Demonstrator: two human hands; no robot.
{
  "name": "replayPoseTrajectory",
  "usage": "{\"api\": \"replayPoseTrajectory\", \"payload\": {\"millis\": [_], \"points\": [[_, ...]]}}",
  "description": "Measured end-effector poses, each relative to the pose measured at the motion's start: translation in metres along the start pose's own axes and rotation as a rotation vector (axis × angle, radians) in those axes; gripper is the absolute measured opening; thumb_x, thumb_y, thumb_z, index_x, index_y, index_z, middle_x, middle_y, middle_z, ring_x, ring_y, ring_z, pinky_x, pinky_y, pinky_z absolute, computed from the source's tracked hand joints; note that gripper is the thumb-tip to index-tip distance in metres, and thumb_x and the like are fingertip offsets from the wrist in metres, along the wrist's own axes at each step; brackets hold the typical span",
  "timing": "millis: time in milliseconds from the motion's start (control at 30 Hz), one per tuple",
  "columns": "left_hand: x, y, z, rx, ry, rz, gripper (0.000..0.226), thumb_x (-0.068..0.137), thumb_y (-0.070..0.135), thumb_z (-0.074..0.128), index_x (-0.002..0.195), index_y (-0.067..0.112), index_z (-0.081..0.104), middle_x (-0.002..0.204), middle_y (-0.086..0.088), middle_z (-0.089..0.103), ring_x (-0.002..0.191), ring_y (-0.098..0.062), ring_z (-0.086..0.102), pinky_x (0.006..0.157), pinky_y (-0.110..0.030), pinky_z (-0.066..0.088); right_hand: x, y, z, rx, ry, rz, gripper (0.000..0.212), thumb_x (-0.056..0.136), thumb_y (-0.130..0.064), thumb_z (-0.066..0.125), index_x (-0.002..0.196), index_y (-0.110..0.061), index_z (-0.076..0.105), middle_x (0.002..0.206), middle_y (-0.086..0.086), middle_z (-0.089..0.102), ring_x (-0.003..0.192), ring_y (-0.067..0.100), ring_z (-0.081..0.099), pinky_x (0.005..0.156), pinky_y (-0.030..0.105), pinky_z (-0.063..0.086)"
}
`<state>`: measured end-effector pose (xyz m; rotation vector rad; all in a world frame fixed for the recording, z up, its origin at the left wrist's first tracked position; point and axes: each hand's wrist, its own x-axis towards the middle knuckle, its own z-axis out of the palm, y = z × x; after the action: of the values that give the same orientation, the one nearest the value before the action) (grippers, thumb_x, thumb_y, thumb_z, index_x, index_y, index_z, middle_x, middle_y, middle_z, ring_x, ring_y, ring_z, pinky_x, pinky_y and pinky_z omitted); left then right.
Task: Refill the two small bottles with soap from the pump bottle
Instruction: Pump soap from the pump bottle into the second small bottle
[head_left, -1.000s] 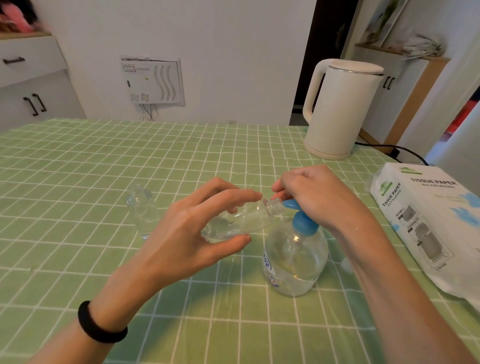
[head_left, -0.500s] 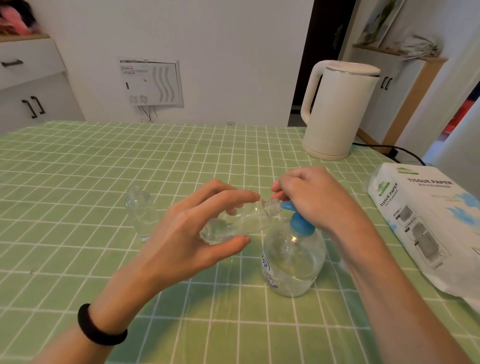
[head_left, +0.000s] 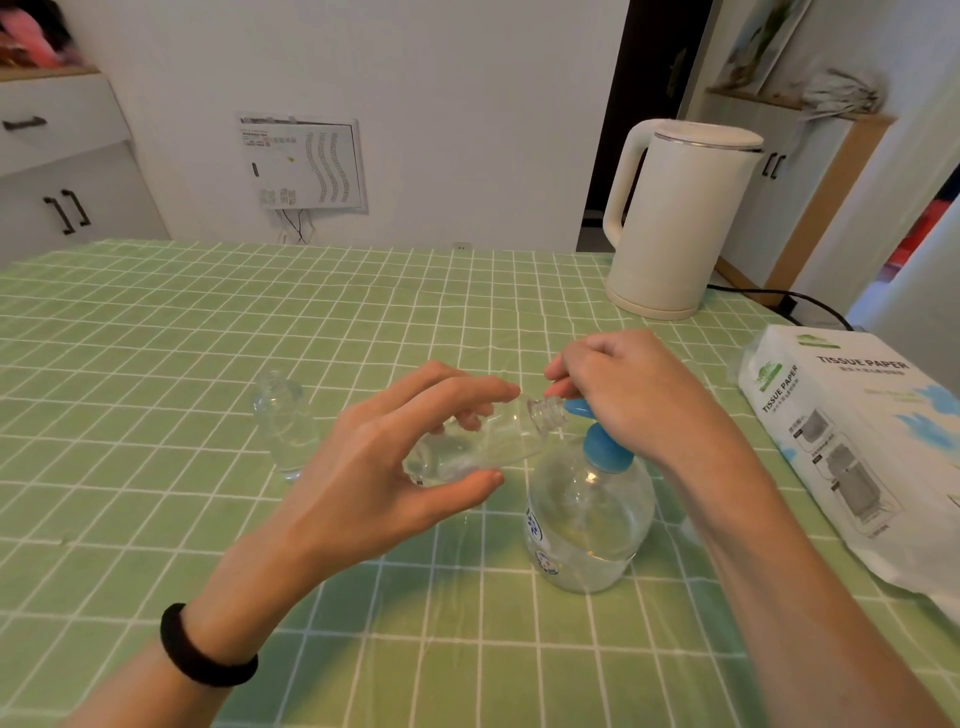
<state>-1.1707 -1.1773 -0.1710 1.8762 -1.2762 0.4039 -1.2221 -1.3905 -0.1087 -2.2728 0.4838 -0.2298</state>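
Observation:
My left hand (head_left: 395, 467) holds a small clear bottle (head_left: 498, 441) tilted almost flat, its open threaded neck against the blue nozzle of the pump bottle (head_left: 587, 525). A little clear liquid lies in the small bottle's lower end. My right hand (head_left: 628, 389) rests on top of the blue pump head, fingers curled over it. The pump bottle is round, clear and about a third full, standing on the green checked tablecloth (head_left: 208, 364). A second small clear bottle (head_left: 285, 426) stands upright and uncapped to the left of my left hand.
A white electric kettle (head_left: 675, 218) stands at the back right with its black cord running off the table. A white pack of tissue paper (head_left: 862, 447) lies along the right edge. White cabinets stand behind the table on the left.
Both hands and the bottles hold nearly the same pose. The camera view has shifted very slightly.

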Motion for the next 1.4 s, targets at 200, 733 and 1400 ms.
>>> {"api": "replayPoseTrajectory", "payload": {"millis": [200, 733, 1400], "points": [[-0.0009, 0.0007, 0.0008, 0.004, 0.003, -0.002, 0.050, 0.089, 0.034, 0.080, 0.135, 0.025, 0.065, 0.117, 0.011, 0.067, 0.104, -0.012, 0.068, 0.084, -0.027, 0.057, -0.0041, -0.0007, -0.0020, -0.004, 0.018, 0.000, 0.039, 0.092, -0.032, 0.047, 0.099, -0.004, 0.074, 0.097, 0.012, 0.077, 0.098, 0.032, 0.070, 0.091, 0.050, 0.057], [-0.0004, 0.0017, -0.0005, 0.011, 0.013, -0.002, 0.051, 0.089, 0.036, 0.079, 0.136, 0.030, 0.062, 0.118, 0.014, 0.066, 0.104, -0.011, 0.068, 0.083, -0.028, 0.057, -0.0056, -0.0022, -0.0034, 0.009, 0.017, 0.009, 0.042, 0.091, -0.034, 0.047, 0.104, -0.002, 0.071, 0.103, 0.014, 0.076, 0.100, 0.033, 0.070, 0.090, 0.052, 0.056], [-0.0011, 0.0019, 0.0022, -0.001, 0.009, -0.003, 0.052, 0.088, 0.035, 0.080, 0.136, 0.031, 0.062, 0.119, 0.016, 0.066, 0.104, -0.011, 0.069, 0.083, -0.029, 0.058, -0.0045, -0.0025, -0.0051, 0.038, 0.019, -0.014, 0.048, 0.086, -0.038, 0.046, 0.106, -0.002, 0.070, 0.106, 0.016, 0.074, 0.102, 0.034, 0.068, 0.091, 0.050, 0.055]]}}
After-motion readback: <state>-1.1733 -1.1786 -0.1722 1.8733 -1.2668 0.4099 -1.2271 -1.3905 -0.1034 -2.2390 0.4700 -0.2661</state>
